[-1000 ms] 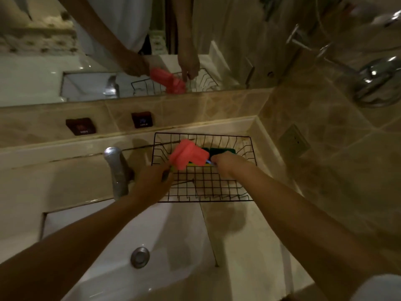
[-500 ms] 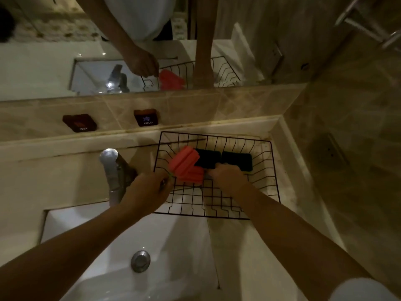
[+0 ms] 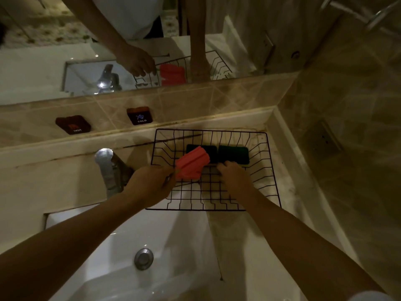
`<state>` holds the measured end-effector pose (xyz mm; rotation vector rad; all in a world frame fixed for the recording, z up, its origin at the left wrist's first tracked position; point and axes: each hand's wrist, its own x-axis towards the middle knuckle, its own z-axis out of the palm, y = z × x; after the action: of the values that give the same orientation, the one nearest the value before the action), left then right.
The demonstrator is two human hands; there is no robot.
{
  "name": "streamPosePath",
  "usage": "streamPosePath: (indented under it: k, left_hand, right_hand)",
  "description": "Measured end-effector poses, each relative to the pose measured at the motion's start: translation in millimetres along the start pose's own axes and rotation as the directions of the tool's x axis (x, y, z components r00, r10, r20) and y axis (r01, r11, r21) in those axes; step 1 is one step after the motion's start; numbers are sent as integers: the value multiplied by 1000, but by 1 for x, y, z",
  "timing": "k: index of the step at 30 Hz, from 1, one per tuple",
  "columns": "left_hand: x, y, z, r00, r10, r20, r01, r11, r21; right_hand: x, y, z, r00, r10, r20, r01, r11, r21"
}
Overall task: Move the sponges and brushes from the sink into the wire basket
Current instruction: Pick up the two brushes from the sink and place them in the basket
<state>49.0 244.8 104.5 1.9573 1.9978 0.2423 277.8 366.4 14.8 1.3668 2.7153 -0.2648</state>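
Observation:
A black wire basket [image 3: 272, 170] stands on the counter right of the tap. Two dark green sponges [image 3: 233, 154] lie side by side at its back. My left hand [image 3: 149, 185] is at the basket's left rim, shut on the handle of a red brush [image 3: 192, 165] whose ribbed head hangs over the basket's left part, partly covering one sponge. My right hand [image 3: 235, 178] reaches inside the basket, fingers curled beside the brush head and touching the front edge of the sponges; whether it grips anything is hidden. The white sink [image 3: 178, 246] below shows only its drain.
A chrome tap [image 3: 107, 168] stands left of the basket, close to my left hand. HOT [image 3: 72, 124] and COLD [image 3: 140, 116] labels sit on the tiled ledge behind. A mirror [image 3: 43, 68] above reflects the scene. A tiled wall [image 3: 347, 127] closes off the right side.
The brush has come down a little lower over the basket's left part. My right hand has stayed inside the basket near the sponges. The view has tilted downward.

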Motion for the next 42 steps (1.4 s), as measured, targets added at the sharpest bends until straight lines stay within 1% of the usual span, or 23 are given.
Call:
streamPosePath:
  k: [4,7,8,10,12,14,15,17,19,21,23,24,27,29,31,32,33,34,35,36,37,39,42]
  left_hand:
    - [7,8,-5,999,8,47,-8,1000,-3]
    - [7,22,-8,998,-52,39,55,995,-83]
    - [7,32,-9,996,-88,23,90,988,-124]
    - [8,50,-10,977,-210,-36,189,931,-312]
    - [13,66,-11,940,-340,-34,257,770,-584]
    - [19,75,-13,903,-429,13,297,601,-742]
    - [20,77,-16,885,-464,47,311,511,-801]
    - [21,80,-19,859,-501,106,310,343,-887]
    - [18,80,-21,855,-501,131,281,236,-930]
    - [13,80,-21,844,-508,174,276,134,-952]
    - [9,78,-17,825,-519,225,289,43,-956]
    - [8,77,-13,817,-515,259,299,-5,-954]
    - [-1,74,5,813,-450,368,361,-106,-927]
    - [-7,71,17,801,-429,417,442,-46,-896]
    - [-14,69,26,786,-456,418,514,105,-851]
    - [-18,66,29,800,-480,359,518,254,-816]
    - [-21,61,34,844,-475,247,484,480,-732]
    - [-25,55,39,900,-415,133,410,702,-582]
    - [-30,49,43,947,-316,58,311,851,-423]
    - [-35,43,46,976,-215,24,213,934,-287]
    - [-38,36,51,991,-135,18,136,972,-191]
    - [-42,30,58,999,-47,7,48,995,-92]
    - [-43,27,60,1000,-9,-16,7,994,-112]
  right_hand:
    - [-22,15,-2,994,41,-106,-36,998,53]
    - [-33,19,-9,966,71,-250,-18,978,209]
    - [-34,17,-14,962,99,-253,-24,958,284]
    - [-36,5,-31,975,171,-142,-80,866,494]
    - [-39,-15,-53,982,186,10,-133,660,740]
    - [-41,-34,-68,985,117,123,-162,435,886]
    - [-42,-41,-72,986,77,145,-164,370,915]
    - [-44,-51,-76,989,29,148,-150,305,940]
    - [-45,-58,-80,989,35,146,-150,252,956]
    - [-46,-60,-81,989,52,141,-149,246,958]
    - [-49,-60,-83,990,62,123,-136,289,947]
    - [-50,-59,-83,992,70,105,-123,351,928]
    - [-51,-49,-84,998,47,41,-62,661,748]
    - [-49,-38,-82,1000,-2,27,-14,829,559]
    - [-46,-24,-73,995,-13,94,-25,917,399]
    - [-44,-17,-68,991,-6,133,-40,941,336]
    - [-42,-12,-63,987,2,162,-47,960,274]
    - [-41,-8,-59,983,6,185,-46,976,212]
    - [-39,-5,-55,979,0,203,-33,986,161]
    - [-39,-4,-51,976,-8,219,-19,992,121]
    - [-39,-4,-49,973,-19,228,-3,996,95]
    - [-38,-4,-43,976,-44,215,30,997,71]
    - [-35,-2,-34,977,-74,199,61,996,69]
